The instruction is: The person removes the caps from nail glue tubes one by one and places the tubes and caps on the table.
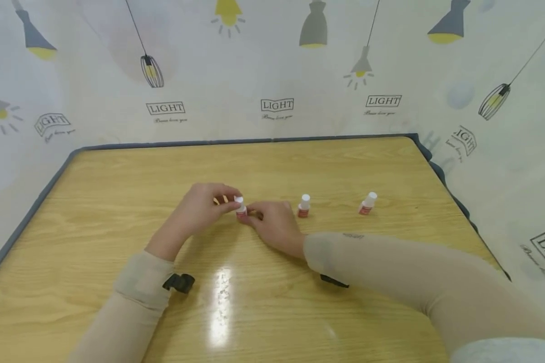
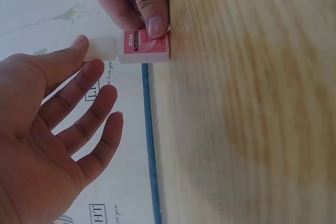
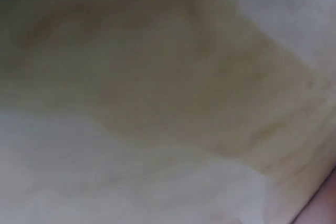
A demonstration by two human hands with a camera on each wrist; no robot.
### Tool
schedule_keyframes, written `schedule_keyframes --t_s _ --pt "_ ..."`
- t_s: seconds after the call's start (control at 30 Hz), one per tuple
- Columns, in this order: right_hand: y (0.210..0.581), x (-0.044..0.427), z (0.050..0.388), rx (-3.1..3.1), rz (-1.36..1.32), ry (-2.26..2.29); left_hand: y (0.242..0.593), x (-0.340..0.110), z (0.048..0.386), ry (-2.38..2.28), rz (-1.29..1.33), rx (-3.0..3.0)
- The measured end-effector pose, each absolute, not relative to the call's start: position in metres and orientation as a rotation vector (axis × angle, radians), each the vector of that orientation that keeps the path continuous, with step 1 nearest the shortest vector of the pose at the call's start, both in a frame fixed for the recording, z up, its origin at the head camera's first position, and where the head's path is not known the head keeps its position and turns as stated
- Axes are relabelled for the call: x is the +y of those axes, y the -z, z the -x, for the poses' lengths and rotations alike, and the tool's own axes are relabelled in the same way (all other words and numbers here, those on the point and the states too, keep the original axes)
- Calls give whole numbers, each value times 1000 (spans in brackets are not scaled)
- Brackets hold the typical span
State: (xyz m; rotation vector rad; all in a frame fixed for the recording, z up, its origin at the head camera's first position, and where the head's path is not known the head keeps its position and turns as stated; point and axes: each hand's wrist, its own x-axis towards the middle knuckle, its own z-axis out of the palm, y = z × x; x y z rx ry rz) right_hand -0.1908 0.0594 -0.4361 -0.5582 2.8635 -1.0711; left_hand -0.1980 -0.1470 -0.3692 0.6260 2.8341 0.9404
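A small nail glue bottle [image 2: 144, 45] with a pink label and white cap [image 1: 238, 200] stands upright on the wooden table [image 1: 254, 312]. My left hand [image 1: 209, 201] pinches its cap between thumb and forefinger, the other fingers spread loosely in the left wrist view. Low on the body, my right hand [image 1: 274, 222] grips the same bottle, its thumb across the label. Two similar bottles stand to the right: a nearer bottle [image 1: 304, 206] just beyond the right hand and a farther bottle [image 1: 368, 203]. Only blurred cloth and a sliver of skin show in the right wrist view.
A wall with printed lamps and lettering [image 1: 277, 105] rises behind the table and along its sides. Dark edging [image 1: 172, 144] runs round the table. Black straps hang at both sleeves, the left strap [image 1: 179, 283] close above the tabletop.
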Motion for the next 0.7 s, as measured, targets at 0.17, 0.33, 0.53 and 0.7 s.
schedule_keyframes --t_s 0.17,0.33,0.53,0.7 --pt "437 61 191 2878 566 1056 375 -146 202 -1087 -540 2740" --pt "437 62 191 2860 573 1057 380 -148 201 -1248 -400 2608" --pt "440 62 192 2888 590 1048 385 -151 202 -1365 -340 2485" --pt "442 60 192 2890 620 1070 390 -154 202 -1425 -290 2426"
